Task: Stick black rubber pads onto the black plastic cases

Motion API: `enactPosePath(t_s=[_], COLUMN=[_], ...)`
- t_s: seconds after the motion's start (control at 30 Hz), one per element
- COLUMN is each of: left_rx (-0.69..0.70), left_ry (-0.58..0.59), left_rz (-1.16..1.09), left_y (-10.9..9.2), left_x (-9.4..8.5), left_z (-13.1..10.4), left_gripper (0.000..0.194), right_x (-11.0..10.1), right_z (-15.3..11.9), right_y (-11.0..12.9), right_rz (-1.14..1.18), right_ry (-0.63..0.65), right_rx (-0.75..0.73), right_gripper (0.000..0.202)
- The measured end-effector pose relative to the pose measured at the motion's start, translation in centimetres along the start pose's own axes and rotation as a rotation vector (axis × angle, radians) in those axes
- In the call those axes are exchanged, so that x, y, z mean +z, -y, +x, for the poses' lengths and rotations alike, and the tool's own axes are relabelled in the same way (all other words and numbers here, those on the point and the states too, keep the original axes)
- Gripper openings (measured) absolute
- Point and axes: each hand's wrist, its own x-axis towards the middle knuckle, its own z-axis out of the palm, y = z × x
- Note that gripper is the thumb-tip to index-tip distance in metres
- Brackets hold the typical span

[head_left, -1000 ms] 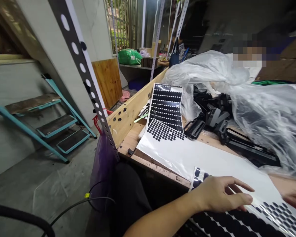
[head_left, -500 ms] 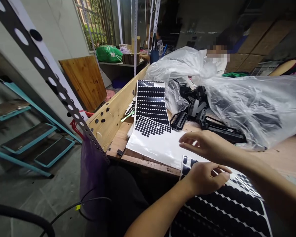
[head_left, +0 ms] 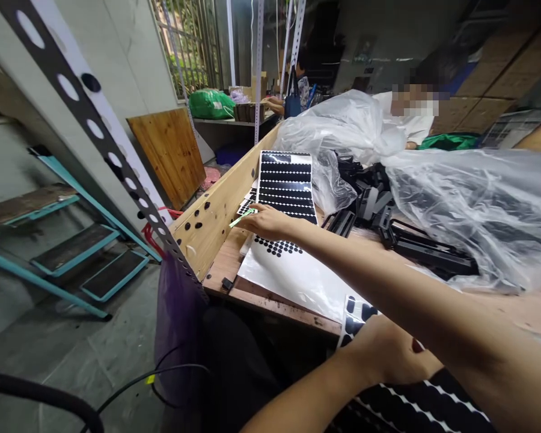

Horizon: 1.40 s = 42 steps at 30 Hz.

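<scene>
My right hand (head_left: 270,221) reaches far left across the table. Its fingers are apart at a slim pale-green tool (head_left: 240,219), which lies beside a sheet of black round stickers (head_left: 285,183); I cannot tell what kind of tool it is. Smaller black dots (head_left: 277,246) show on a white sheet (head_left: 293,279) under that wrist. My left hand (head_left: 383,349) rests over another sheet of large black round stickers (head_left: 415,409) at the table's front edge. My right forearm covers most of its fingers, so their grip is hidden.
Black plastic parts (head_left: 369,204) lie piled by a large clear plastic bag (head_left: 469,204). A wooden side board (head_left: 220,207) and a perforated metal post (head_left: 103,141) edge the left. A blue step ladder (head_left: 94,252) stands on the floor. Another person (head_left: 410,117) sits beyond the bag.
My right hand has moved left and away from me, from above the white sheet to the pale-green tool. My left hand stays over the near sticker sheet. The view has shifted slightly.
</scene>
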Motion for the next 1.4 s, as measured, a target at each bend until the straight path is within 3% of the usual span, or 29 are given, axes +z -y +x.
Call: enactPosePath(t_s=[0.1, 0.27, 0.4, 0.5, 0.57, 0.63, 0.73, 0.83, 0.97, 1.1, 1.23, 1.4], left_rx=[-0.013, -0.098, -0.124, -0.152, -0.154, -0.149, -0.152, -0.160, -0.138, -0.106, -0.111, -0.088], left_ry=[0.063, 0.070, 0.066, 0.144, 0.194, 0.210, 0.186, 0.197, 0.271, 0.246, 0.195, 0.162], left_rz=[-0.037, -0.186, -0.292, -0.330, -0.333, -0.328, -0.323, -0.327, -0.326, -0.294, -0.320, -0.262], left_y=[0.3, 1.0, 1.6, 1.9, 1.9, 1.9, 1.7, 1.6, 2.0, 2.5, 2.4, 1.1], left_x=[-0.1, 1.0, 1.8, 1.6, 1.4, 1.1, 0.9, 0.7, 0.5, 0.7, 1.0, 0.3], left_z=[0.1, 0.1, 0.3, 0.8, 1.1, 1.3, 1.2, 1.1, 1.7, 2.1, 1.9, 1.5], left_gripper=[0.017, 0.032, 0.039, 0.046, 0.047, 0.045, 0.044, 0.040, 0.030, 0.030, 0.028, 0.017], right_x=[1.3, 2.0, 0.3, -1.5, -2.0, -1.8, -0.7, 0.2, 0.5, 0.2, -0.5, -0.3], right_z=[2.2, 2.3, 1.7, 1.6, 1.6, 1.6, 1.7, 2.0, 2.9, 2.9, 1.2, -1.9], right_y=[-0.8, -2.3, -5.9, -8.9, -9.5, -8.8, -6.0, -3.8, -3.4, -3.3, -2.6, -3.1], right_rz=[-0.087, -0.209, -0.257, -0.293, -0.329, -0.387, -0.439, -0.430, -0.464, -0.464, -0.442, -0.398], right_ry=[0.000, -0.064, -0.064, -0.003, 0.040, 0.097, 0.216, 0.289, 0.355, 0.405, 0.363, 0.200], right_rx=[-0.011, -0.006, 0.051, 0.054, 0.042, 0.010, -0.082, -0.114, 0.041, 0.146, 0.110, 0.063], right_gripper=[0.026, 0.023, 0.027, 0.028, 0.033, 0.035, 0.021, 0.026, 0.018, 0.018, 0.025, 0.037])
